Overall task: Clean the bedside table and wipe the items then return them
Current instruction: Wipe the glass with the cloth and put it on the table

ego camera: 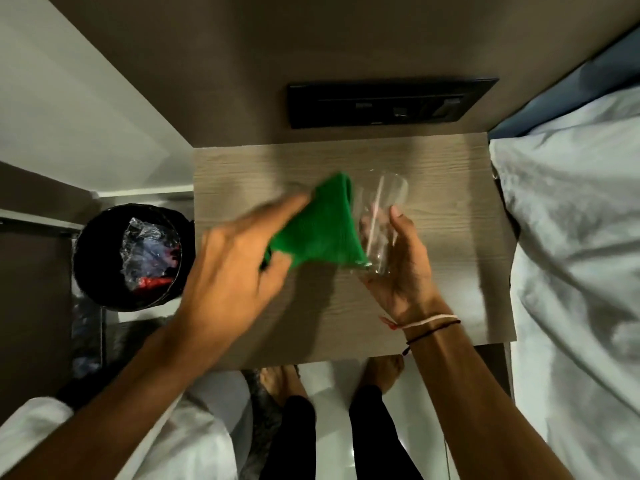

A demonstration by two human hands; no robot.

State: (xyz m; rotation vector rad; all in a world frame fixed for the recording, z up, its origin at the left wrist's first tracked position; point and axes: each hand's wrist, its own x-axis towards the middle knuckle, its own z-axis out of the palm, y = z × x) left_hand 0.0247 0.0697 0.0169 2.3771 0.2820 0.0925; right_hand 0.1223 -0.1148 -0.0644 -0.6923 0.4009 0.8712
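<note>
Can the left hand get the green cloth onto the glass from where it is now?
Probably yes. The left hand holds the green cloth right beside the glass, which the right hand holds above the bedside table; nothing lies between them.

We count one glass [379,220], one green cloth [318,230], one bin [130,256] (black), two hands.

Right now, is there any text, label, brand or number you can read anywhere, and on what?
No text is readable.
Wall panel: small light marks on its switches, too small and blurred to read.
Glass: clear, no print visible.
Cloth: plain green, no label showing.
Bin: crumpled wrappers inside, no legible print.
</note>
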